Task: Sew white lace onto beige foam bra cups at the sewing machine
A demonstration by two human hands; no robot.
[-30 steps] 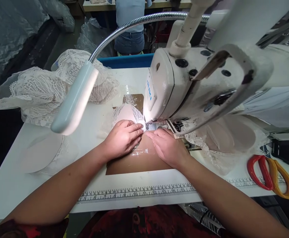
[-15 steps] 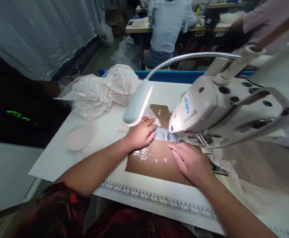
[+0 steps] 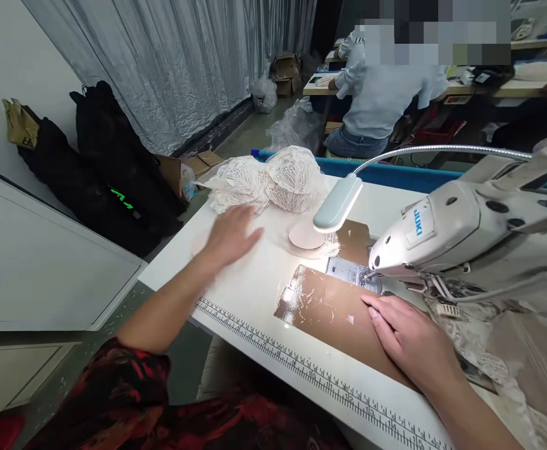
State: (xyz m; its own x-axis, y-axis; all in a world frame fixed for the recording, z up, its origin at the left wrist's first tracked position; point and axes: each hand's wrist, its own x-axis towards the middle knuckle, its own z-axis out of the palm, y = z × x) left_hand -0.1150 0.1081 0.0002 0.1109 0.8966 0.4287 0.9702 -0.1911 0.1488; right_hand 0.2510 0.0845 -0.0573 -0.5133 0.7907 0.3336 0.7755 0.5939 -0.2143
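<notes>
A bare left hand (image 3: 233, 234), blurred, hangs low over or on a white worktable (image 3: 249, 269) left of the center of the frame, its thumb held apart from loosely extended fingers; no grip shows, and whether the hand touches the pale, blurred material under it cannot be told. The right hand (image 3: 409, 334) lies palm down at lower right on a taped brown sheet (image 3: 329, 312), fingers straight and unclenched, their tips near the metal needle plate (image 3: 346, 270) of a JUKI sewing machine (image 3: 442, 231).

A lace-edged piece with a smooth, pale oval (image 3: 307, 236) rests near mid-frame, between the left hand and the machine, just below a lit lamp (image 3: 339, 203) on a bendable metal neck. Bunched white lace (image 3: 273, 178) (two rounded mounds of it) sits at upper center, beyond the left hand. More pale fabric (image 3: 526, 350) spreads at lower right, beside the right hand. A printed ruler (image 3: 311, 375) follows the table's near edge. At upper right, a person in a light blue shirt (image 3: 381, 81) sits at another table (image 3: 317, 90).
</notes>
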